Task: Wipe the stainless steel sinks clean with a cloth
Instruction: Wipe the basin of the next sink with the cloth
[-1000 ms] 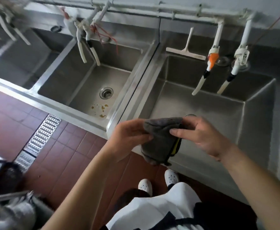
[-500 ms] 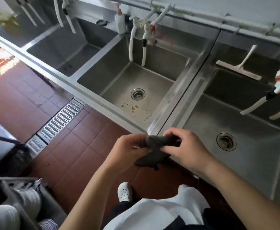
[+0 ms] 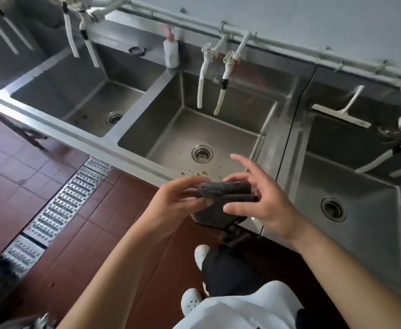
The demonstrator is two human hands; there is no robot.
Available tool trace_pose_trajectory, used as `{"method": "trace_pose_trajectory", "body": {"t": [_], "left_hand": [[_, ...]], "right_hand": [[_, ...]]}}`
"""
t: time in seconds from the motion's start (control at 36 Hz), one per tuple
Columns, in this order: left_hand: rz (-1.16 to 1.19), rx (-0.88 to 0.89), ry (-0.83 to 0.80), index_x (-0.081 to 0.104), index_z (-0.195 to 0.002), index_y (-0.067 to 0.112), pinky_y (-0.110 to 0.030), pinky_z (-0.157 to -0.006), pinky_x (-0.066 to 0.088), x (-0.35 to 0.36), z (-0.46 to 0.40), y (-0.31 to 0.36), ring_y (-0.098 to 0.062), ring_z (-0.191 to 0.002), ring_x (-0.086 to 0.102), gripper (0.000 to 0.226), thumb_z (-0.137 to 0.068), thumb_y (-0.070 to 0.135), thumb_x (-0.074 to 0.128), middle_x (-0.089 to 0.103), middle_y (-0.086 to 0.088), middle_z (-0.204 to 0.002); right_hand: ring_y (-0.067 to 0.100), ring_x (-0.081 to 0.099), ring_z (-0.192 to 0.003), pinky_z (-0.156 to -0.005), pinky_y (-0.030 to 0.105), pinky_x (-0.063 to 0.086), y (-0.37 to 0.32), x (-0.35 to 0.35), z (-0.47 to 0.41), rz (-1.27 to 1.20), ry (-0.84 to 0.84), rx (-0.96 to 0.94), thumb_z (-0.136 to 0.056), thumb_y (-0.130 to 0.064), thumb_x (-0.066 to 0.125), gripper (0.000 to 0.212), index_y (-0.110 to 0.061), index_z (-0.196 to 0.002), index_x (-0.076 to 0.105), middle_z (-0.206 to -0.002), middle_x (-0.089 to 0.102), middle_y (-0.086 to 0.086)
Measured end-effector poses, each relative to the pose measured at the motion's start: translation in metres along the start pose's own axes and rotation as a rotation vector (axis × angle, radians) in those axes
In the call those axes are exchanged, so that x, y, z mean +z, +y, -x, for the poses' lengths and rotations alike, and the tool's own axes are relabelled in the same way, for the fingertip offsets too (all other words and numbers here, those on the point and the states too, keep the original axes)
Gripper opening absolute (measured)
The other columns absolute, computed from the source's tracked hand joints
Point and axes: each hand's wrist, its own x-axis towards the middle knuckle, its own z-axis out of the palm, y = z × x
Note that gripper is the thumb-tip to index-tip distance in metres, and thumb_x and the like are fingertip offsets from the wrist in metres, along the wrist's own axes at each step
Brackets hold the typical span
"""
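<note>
Squeegee [image 3: 340, 113], soap bottle [image 3: 171, 52], floor drain grate [image 3: 64, 205]

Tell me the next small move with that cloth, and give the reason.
Probably lower the folded dark cloth into the middle sink and start on the yellowish specks by its drain. Both the left hand and right hand hold it just above that sink's front rim.

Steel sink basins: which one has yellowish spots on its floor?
The middle stainless steel basin, directly beyond the hands: yellow-brown spots lie just below its drain. The neighbouring basins show none.
</note>
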Motion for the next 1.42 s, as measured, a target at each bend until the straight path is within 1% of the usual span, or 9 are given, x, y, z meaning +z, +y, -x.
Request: {"method": "trace_pose_trajectory", "body": {"t": [0.06, 0.17, 0.36, 0.47, 0.69, 0.94, 1.11, 1.28, 1.42], "left_hand": [[0.137, -0.026, -0.051, 0.067, -0.114, 0.003, -0.045, -0.096, 0.052, -0.019, -0.015, 0.008, -0.037, -0.105, 0.066, 0.037, -0.078, 0.007, 0.076, 0.07, -0.024, -0.111], [0.202, -0.081, -0.09, 0.065, -0.112, 0.004, -0.037, -0.088, 0.056, -0.059, -0.058, 0.013, -0.029, -0.102, 0.066, 0.03, -0.083, 0.001, 0.069, 0.069, -0.018, -0.107], [0.053, -0.302, 0.247, 0.059, -0.123, -0.004, -0.041, -0.089, 0.056, -0.128, -0.144, 0.005, -0.027, -0.097, 0.066, 0.037, -0.087, -0.008, 0.063, 0.069, -0.02, -0.106], [-0.089, -0.376, 0.276, 0.061, -0.126, 0.002, -0.049, -0.096, 0.052, -0.163, -0.192, -0.006, -0.029, -0.102, 0.067, 0.035, -0.092, -0.001, 0.064, 0.069, -0.025, -0.115], [-0.702, -0.352, 0.246, 0.05, -0.143, 0.035, -0.024, -0.105, 0.037, -0.249, -0.274, -0.048, -0.006, -0.129, 0.048, 0.056, -0.091, 0.041, 0.069, 0.053, 0.013, -0.141], [-1.296, -0.26, -0.01, -0.011, -0.154, 0.048, -0.05, -0.122, -0.001, -0.32, -0.408, -0.093, -0.026, -0.153, -0.015, 0.083, -0.094, 0.064, 0.044, -0.016, 0.007, -0.166], [-1.455, -0.095, -0.115, -0.011, -0.158, 0.034, -0.043, -0.12, -0.012, -0.323, -0.495, -0.105, -0.029, -0.152, -0.02, 0.081, -0.098, 0.06, 0.037, -0.019, -0.002, -0.166], [-1.412, -0.047, -0.147, -0.012, -0.158, 0.029, -0.044, -0.123, -0.01, -0.309, -0.533, -0.12, -0.029, -0.152, -0.019, 0.081, -0.096, 0.067, 0.024, -0.016, -0.004, -0.167], [-1.454, 0.059, -0.084, -0.006, -0.159, 0.024, -0.047, -0.125, -0.002, -0.311, -0.528, -0.132, -0.031, -0.153, -0.014, 0.079, -0.096, 0.062, 0.023, -0.009, -0.008, -0.168]], "right_hand": [[0.012, 0.058, -0.128, -0.096, 0.025, 0.051, 0.004, 0.002, -0.018, -0.192, -0.177, 0.094, -0.071, -0.007, 0.086, 0.104, -0.04, -0.152, 0.031, -0.141, 0.055, -0.005], [0.02, 0.068, -0.112, -0.09, 0.026, 0.053, 0.015, 0.026, -0.073, -0.253, -0.291, 0.133, -0.083, 0.01, 0.07, 0.049, -0.01, -0.128, 0.063, -0.119, 0.072, 0.006], [0.011, 0.064, -0.118, -0.104, 0.034, 0.05, 0.051, 0.047, -0.205, -0.056, -0.085, 0.153, -0.097, -0.014, 0.065, 0.03, -0.022, -0.127, 0.065, -0.122, 0.071, -0.005], [0.002, 0.061, -0.118, -0.1, 0.02, 0.049, 0.073, 0.058, -0.26, -0.104, -0.04, 0.182, -0.096, -0.023, 0.065, 0.032, -0.044, -0.121, 0.065, -0.122, 0.069, -0.018], [0.015, 0.062, -0.115, -0.09, 0.019, 0.052, 0.131, 0.045, -0.339, -0.19, 0.323, 0.508, -0.101, -0.011, 0.057, 0.027, -0.02, -0.126, 0.06, -0.122, 0.068, -0.002], [0.016, 0.056, -0.11, -0.09, 0.028, 0.041, 0.174, 0.029, -0.376, 0.187, 0.466, 0.676, -0.103, -0.023, 0.053, 0.037, -0.023, -0.14, 0.053, -0.124, 0.064, -0.001], [0.027, 0.059, -0.119, -0.089, 0.027, 0.039, 0.183, 0.032, -0.399, 0.288, 0.582, 0.783, -0.102, -0.023, 0.054, 0.038, -0.019, -0.14, 0.054, -0.13, 0.065, 0.007], [0.036, 0.063, -0.111, -0.101, 0.05, 0.05, 0.203, 0.036, -0.439, -0.089, 0.953, 0.916, -0.101, -0.009, 0.053, 0.023, -0.013, -0.122, 0.062, -0.124, 0.067, 0.019], [0.036, 0.061, -0.114, -0.094, 0.042, 0.048, 0.225, 0.02, -0.49, 0.079, 1.221, 0.878, -0.102, -0.014, 0.049, 0.03, -0.016, -0.131, 0.058, -0.122, 0.066, 0.014]]}}
